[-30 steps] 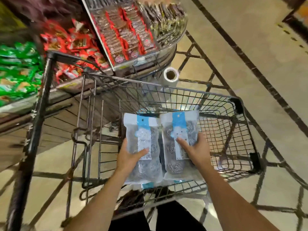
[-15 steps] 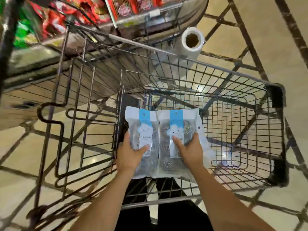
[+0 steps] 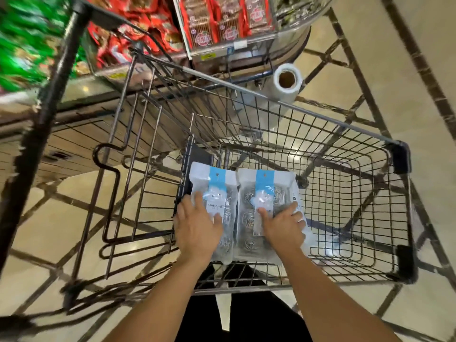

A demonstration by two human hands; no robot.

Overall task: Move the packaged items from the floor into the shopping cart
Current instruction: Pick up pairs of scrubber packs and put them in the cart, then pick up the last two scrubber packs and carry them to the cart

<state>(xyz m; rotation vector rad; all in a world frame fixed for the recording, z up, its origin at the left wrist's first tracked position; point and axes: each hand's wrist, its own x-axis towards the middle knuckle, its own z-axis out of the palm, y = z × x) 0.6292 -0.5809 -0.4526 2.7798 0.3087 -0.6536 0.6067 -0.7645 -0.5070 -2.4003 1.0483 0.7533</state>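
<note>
Two clear packets of steel scourers with blue header strips lie side by side on the wire bottom of the shopping cart [image 3: 345, 124], at its near left corner. My left hand [image 3: 197, 228] rests flat on the left packet [image 3: 217, 188] with its fingers spread. On the right packet [image 3: 261, 193] lies my right hand [image 3: 283, 225], fingers straight and splayed over the packet's right edge. Neither hand curls round a packet.
The folded child seat frame [image 3: 118, 183] stands left of the basket, with the black cart handle [image 3: 51, 87] beyond it. A shelf of red snack packs [image 3: 222, 23] and a roll of plastic bags [image 3: 287, 81] stand behind the cart. Tiled floor [image 3: 419, 70] lies to the right.
Both hands have lowered the two packets from above the basket down onto the cart's bottom, and their fingers have gone from gripping the packets to lying spread on top.
</note>
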